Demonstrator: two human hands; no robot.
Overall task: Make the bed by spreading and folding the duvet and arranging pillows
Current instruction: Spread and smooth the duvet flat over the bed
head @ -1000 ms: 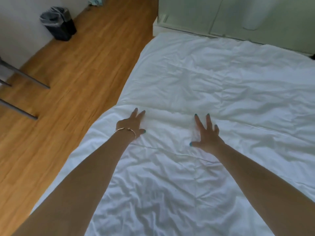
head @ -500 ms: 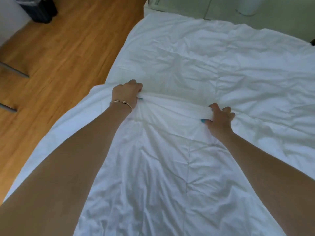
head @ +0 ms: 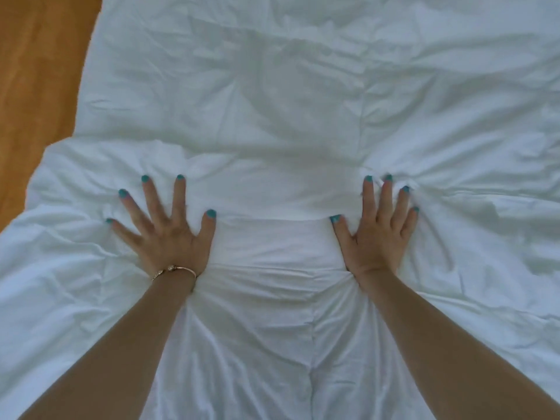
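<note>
Head view: both arms reach forward; left hand (head: 165, 230) lies flat, fingers splayed, on the white duvet (head: 303, 116); right hand (head: 377, 228) presses palm-down, fingers closer together, gripping nothing; duvet covers the bed beside wood floor (head: 36, 71).

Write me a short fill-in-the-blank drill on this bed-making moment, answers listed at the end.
1. Both hands lie flat, fingers spread, on the white ____.
2. The bracelet sits on the wrist of the ____ hand.
3. The nails of the right hand are painted ____.
4. The wooden floor shows on the ____ side of the picture.

Missing words: duvet; left; teal; left
</note>
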